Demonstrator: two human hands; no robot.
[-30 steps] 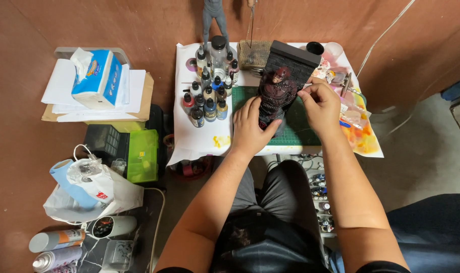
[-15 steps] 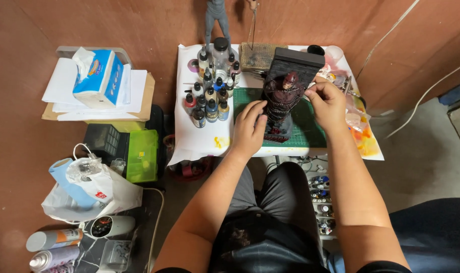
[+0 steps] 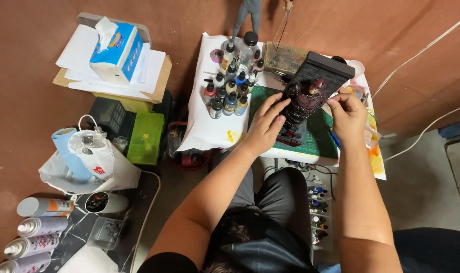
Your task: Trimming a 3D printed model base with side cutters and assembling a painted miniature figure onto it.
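A dark red figure on a black brick-textured base (image 3: 310,93) stands tilted over a green cutting mat (image 3: 323,136) on a small white-covered table (image 3: 207,129). My left hand (image 3: 268,124) grips the figure's left side, fingers spread along its body. My right hand (image 3: 347,115) pinches the figure's right side near the shoulder. Several small paint bottles (image 3: 230,91) stand in a cluster just left of my left hand.
A tissue box (image 3: 116,50) lies on papers and cardboard at upper left. A green box (image 3: 145,137), a white plastic bag (image 3: 88,162) and spray cans (image 3: 35,230) sit lower left. More paint bottles (image 3: 318,217) are under the table. A grey figure (image 3: 247,15) stands behind it.
The figure has been turned and tipped more upright on the mat. My left hand slid up its side and my right hand shifted down onto its right edge.
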